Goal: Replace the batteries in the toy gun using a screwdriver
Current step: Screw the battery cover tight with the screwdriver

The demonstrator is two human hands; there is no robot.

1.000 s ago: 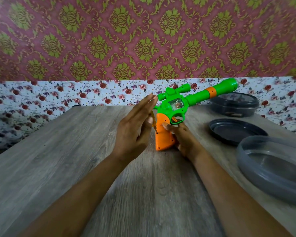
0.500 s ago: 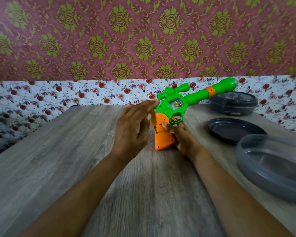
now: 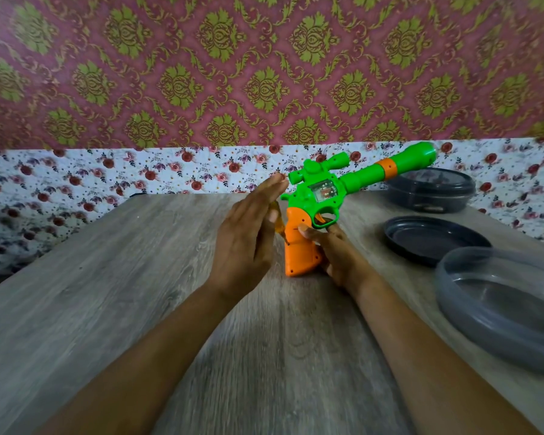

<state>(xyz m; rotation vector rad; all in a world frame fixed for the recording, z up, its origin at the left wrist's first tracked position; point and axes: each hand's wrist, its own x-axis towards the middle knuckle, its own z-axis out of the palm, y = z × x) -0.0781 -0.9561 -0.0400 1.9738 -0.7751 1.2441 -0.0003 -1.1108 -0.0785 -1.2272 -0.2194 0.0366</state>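
While our right hand (image 3: 336,259) grips the toy gun (image 3: 299,246), our left hand (image 3: 245,233) presses straight fingers against the screwdriver (image 3: 278,229). We judge unscrewing underway, batteries unswapped.

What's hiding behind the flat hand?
A bit of yellow screwdriver peeks out behind the left hand, its tip at the orange grip of the gun. The hand covers the rest of it.

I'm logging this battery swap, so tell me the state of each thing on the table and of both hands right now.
toy gun: upright on its orange grip
screwdriver: tip at the grip, mostly hidden
left hand: fingers straight, against the screwdriver
right hand: grips the toy gun
far container: lid on
dark dish: open, empty
clear tub: open, empty
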